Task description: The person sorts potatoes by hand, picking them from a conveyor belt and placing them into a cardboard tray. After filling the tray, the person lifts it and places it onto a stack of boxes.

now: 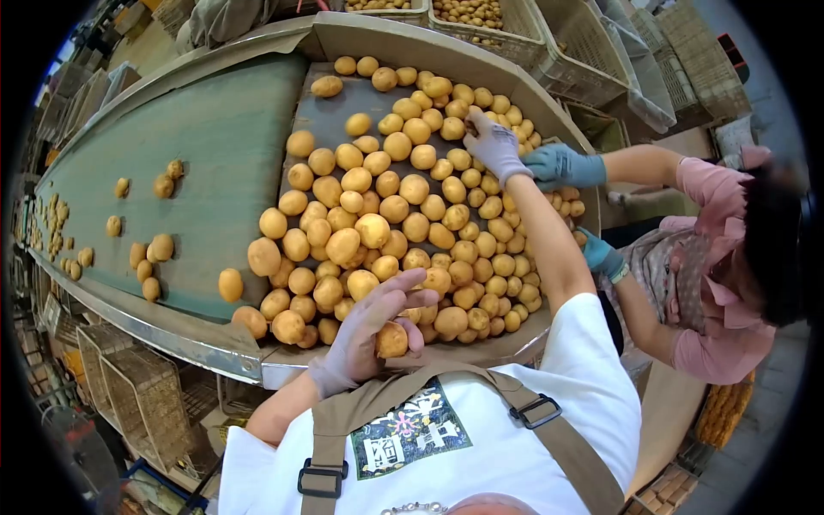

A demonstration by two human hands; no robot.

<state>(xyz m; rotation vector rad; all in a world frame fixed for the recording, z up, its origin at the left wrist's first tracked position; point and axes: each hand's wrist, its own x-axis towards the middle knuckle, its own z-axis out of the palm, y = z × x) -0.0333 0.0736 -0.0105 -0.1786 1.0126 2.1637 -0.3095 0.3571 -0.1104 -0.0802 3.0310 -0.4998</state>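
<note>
My left hand [369, 322], in a pale thin glove, is at the near edge of the sorting table. Its fingers are partly spread around a potato [391, 340] held against the palm. Stretched out to the far right of the heap, my right hand [495, 146] wears a similar glove. Its fingertips pinch a dark brownish potato [470, 127], only partly visible. A heap of yellow potatoes [415, 189] covers most of the table surface between and around my hands.
A green conveyor belt [215, 112] carrying scattered potatoes adjoins the heap on the left. At the right, a co-worker in pink [725, 257] has a blue-gloved hand [564, 165] beside my right hand. Plastic crates [579, 51] stand behind the table rim; others [142, 395] are at lower left.
</note>
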